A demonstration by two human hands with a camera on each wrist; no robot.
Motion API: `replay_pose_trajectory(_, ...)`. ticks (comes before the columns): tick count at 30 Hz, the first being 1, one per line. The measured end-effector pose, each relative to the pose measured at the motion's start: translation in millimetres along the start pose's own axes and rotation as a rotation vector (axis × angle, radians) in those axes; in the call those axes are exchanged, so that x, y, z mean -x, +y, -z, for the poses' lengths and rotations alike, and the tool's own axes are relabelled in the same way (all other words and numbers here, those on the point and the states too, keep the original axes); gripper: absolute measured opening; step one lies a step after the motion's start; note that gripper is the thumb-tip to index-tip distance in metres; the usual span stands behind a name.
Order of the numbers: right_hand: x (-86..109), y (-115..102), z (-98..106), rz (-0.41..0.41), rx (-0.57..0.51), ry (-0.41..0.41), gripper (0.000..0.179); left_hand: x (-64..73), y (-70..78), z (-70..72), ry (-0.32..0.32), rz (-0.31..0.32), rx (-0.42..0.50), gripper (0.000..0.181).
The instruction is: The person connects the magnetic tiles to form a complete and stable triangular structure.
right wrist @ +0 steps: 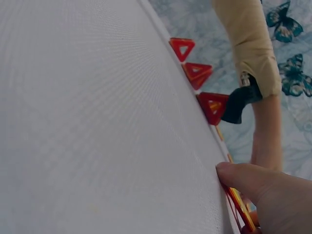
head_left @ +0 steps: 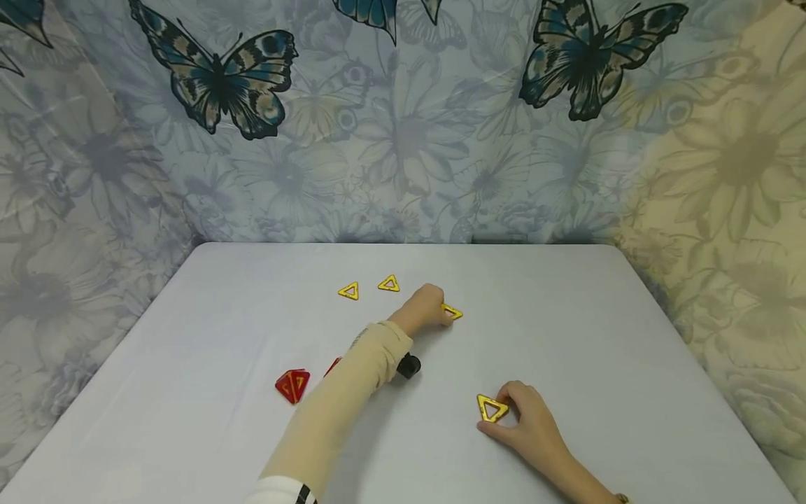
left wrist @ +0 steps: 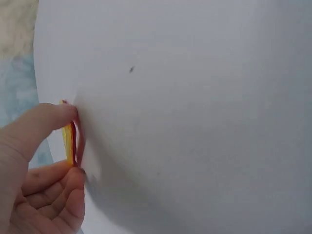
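Observation:
My left hand (head_left: 428,308) reaches toward the far middle of the table and pinches a yellow triangular magnetic tile (head_left: 453,312) between thumb and fingers. In the left wrist view the tile (left wrist: 68,139) is seen nearly edge-on, yellow on one side and red on the other. Nearer the front, my right hand (head_left: 532,427) grips another yellow triangular tile (head_left: 485,415) with thumb and fingertips at its edges. Two more yellow tiles, one at left (head_left: 349,291) and one at right (head_left: 390,283), lie beyond the left hand.
A red pyramid of tiles (head_left: 292,386) stands on the white table (head_left: 189,336), left of the left sleeve (head_left: 352,399). That sleeve mostly hides another red piece (head_left: 332,365). Three red pieces (right wrist: 213,107) stand in a row in the right wrist view. A butterfly-print cloth (head_left: 403,154) hangs behind.

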State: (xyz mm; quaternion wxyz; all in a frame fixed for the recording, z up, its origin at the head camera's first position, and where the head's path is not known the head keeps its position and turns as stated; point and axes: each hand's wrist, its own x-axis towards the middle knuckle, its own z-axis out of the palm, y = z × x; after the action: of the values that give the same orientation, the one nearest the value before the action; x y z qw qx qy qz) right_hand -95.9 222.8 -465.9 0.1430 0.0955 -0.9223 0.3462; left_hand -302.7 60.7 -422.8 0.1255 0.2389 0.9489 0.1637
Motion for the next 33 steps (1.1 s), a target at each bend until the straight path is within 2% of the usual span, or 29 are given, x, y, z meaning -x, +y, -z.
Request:
replay_pose_trajectory(3,0.8,0,-1,0.002,0.016,-0.007,0.043,6.8,7.7,-6.1,-0.040,-0.048,-0.101,0.026)
replay_pose_trajectory(5,1.1,0,-1,0.011,0.028,-0.003,0.043,12.8,12.5,-9.5,-0.060,-0.070,-0.121,0.026)
replay_pose_trajectory(11,0.6,4,-4,0.052,0.038,0.016,0.043,32.4,20.0,-13.5,-0.085,-0.110,-0.077,0.021)
replay_pose_trajectory(15,-0.6,5,-5,0.058,0.035,0.022,0.043,44.8,21.7,-14.3,-0.100,-0.159,-0.103,0.020)
replay_pose_trajectory(19,-1.0,5,-6,0.068,0.034,0.036,0.043,57.8,23.7,-18.0,-0.125,-0.200,-0.112,0.032)
replay_pose_trajectory(23,-1.5,6,-7,0.077,0.024,0.046,0.043,71.3,25.5,-24.5,-0.148,-0.227,-0.074,0.041)
replay_pose_trajectory(30,-4.1,8,-9,0.103,0.030,0.043,0.044,95.6,26.0,-31.1,-0.136,-0.284,-0.060,0.041)
replay_pose_trajectory(33,-4.9,7,-8,0.109,0.021,0.034,0.043,106.5,24.0,-33.4,-0.129,-0.296,-0.007,0.042)
